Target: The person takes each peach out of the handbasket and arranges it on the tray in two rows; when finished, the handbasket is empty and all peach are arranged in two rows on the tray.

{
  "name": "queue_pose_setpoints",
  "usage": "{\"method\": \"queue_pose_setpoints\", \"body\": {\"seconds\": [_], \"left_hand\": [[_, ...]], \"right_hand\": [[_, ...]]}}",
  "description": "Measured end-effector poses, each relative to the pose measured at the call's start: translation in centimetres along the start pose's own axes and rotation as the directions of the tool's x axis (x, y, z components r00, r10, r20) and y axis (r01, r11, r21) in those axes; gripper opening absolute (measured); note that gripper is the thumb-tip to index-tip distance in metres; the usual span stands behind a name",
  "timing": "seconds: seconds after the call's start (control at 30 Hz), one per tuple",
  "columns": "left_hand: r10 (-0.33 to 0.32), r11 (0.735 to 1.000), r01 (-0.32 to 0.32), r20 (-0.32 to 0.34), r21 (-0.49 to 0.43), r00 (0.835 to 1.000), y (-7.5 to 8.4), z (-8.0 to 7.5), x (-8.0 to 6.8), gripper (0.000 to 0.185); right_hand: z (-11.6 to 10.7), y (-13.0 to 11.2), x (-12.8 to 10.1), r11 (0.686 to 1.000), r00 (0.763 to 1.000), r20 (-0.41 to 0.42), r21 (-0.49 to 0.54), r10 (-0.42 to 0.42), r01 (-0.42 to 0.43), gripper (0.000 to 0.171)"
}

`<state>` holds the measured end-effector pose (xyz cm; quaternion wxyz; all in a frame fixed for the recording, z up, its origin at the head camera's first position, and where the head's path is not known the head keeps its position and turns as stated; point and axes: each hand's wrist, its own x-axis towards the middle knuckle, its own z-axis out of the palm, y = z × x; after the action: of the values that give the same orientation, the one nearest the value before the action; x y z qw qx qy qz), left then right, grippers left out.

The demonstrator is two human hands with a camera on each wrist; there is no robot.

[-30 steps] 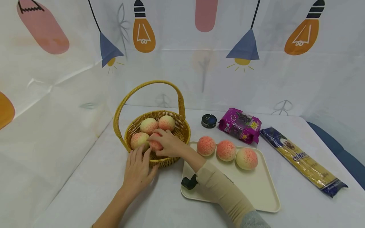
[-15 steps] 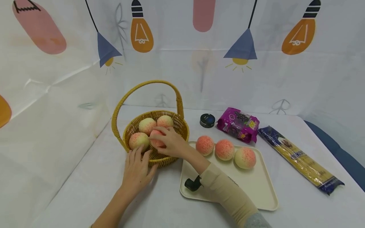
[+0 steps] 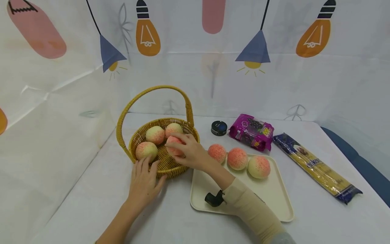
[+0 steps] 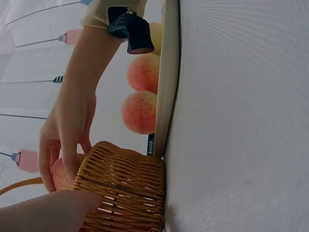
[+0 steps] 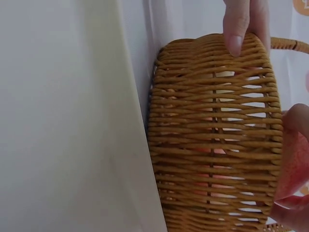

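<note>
A pink-orange speckled peach (image 3: pixel 174 145) sits gripped in the right hand (image 3: pixel 190 154), held just above the inside of the round wicker basket (image 3: pixel 143 135), toward its 3 o'clock rim. The basket stands upright on the tabletop with its arched handle raised, the left hand (image 3: pixel 143 179) resting against its 6 o'clock wall.

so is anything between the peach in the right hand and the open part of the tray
Nothing visible blocks it. The right hand holds the peach over the basket rim, which it has nearly cleared. The tray lies just beside the basket; three peaches line its far edge, leaving the near part bare.
</note>
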<state>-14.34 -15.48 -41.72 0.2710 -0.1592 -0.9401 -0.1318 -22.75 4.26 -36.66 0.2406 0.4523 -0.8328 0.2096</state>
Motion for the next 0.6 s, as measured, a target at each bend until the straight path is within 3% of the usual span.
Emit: {"method": "queue_pose_setpoints", "body": {"seconds": [0.37, 0.6], "left_hand": [[0.013, 1.0, -0.013, -0.006, -0.015, 1.0, -0.2, 0.0, 0.1, 0.045], [0.008, 1.0, -0.007, 0.023, -0.016, 1.0, -0.1, 0.0, 0.0, 0.045]], "right_hand": [[-2.6, 0.4, -2.2, 0.997, 0.992, -0.104, 0.015, -0.073, 0.075, 0.043], [-4.4, 0.6, -4.7, 1.0, 0.995, -0.093, -0.017, -0.021, 0.019, 0.045]]}}
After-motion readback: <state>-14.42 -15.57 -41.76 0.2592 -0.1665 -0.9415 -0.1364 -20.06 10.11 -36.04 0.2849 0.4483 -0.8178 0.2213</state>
